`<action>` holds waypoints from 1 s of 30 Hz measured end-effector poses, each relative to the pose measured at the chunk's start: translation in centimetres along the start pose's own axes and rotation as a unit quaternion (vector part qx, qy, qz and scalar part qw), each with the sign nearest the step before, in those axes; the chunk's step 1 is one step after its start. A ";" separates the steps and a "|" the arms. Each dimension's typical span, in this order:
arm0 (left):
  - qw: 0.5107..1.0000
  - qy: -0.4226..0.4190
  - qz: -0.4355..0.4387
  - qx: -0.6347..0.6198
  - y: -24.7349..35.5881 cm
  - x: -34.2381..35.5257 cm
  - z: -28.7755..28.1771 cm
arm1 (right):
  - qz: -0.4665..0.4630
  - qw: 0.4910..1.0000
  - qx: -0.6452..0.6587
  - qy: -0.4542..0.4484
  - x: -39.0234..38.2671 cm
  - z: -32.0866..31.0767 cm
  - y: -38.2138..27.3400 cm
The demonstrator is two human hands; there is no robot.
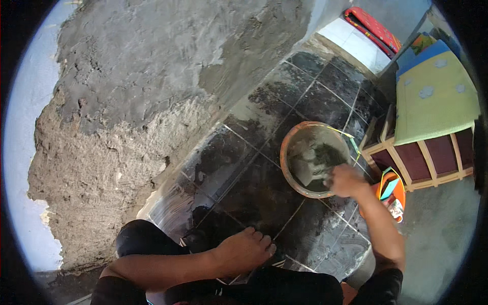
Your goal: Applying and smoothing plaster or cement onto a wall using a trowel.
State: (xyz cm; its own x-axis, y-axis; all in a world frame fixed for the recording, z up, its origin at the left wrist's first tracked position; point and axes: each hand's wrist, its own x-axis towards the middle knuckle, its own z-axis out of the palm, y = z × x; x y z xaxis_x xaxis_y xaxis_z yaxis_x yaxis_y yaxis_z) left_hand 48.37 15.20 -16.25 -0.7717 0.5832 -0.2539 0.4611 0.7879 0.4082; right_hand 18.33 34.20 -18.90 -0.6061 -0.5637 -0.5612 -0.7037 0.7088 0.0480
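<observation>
In the head view, the right hand [347, 180] is at the near right rim of a mortar bucket [284, 160], its fingers curled inward and blurred; I cannot tell whether they are clamped on a tool or only touch the rim. The bucket, rimmed in orange and crusted with cement, lies just beyond and to the left of that hand, standing near the right edge of the dark tiled floor [254, 195]. Wet grey mortar [317, 157] sits inside it, below the fingertips.

The left hand [248, 248] is well apart from the bucket, back upward, near the floor's lower edge in the picture; its fingers are together and loosely bent, and with the palm hidden I cannot tell if it grips anything. Along the floor's left edge rises a wall [147, 71], part smooth grey plaster, part rough brown. Beside the right edge stand an orange tub [399, 194], partly behind the right forearm, and a wooden frame [428, 160] with dark red panels and a yellow-green mat [437, 101] on it
</observation>
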 end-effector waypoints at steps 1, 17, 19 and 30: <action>1.000 0.002 0.008 0.000 -0.1 0.0 -0.2 | 0.008 1.000 -0.001 -0.001 0.1 0.4 -0.5; 0.998 0.053 -0.014 0.022 -1.5 -2.2 -2.1 | 0.098 0.993 -0.058 0.020 0.9 0.2 1.1; 0.997 0.081 0.000 0.009 -1.7 -2.6 -2.1 | 0.113 0.993 -0.040 0.005 0.2 0.6 0.5; 0.993 0.110 0.007 0.033 -2.5 -3.7 -1.8 | 0.086 0.996 0.030 0.005 0.1 3.7 3.2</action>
State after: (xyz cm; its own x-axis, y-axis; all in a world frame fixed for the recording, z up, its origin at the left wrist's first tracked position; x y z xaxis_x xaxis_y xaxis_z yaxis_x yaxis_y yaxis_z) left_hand 49.27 10.72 -14.81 -0.8388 0.5422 -0.0487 0.4940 0.7957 0.3505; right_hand 17.36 38.00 -21.86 -0.7204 -0.4353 -0.5399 -0.5654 0.8194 0.0938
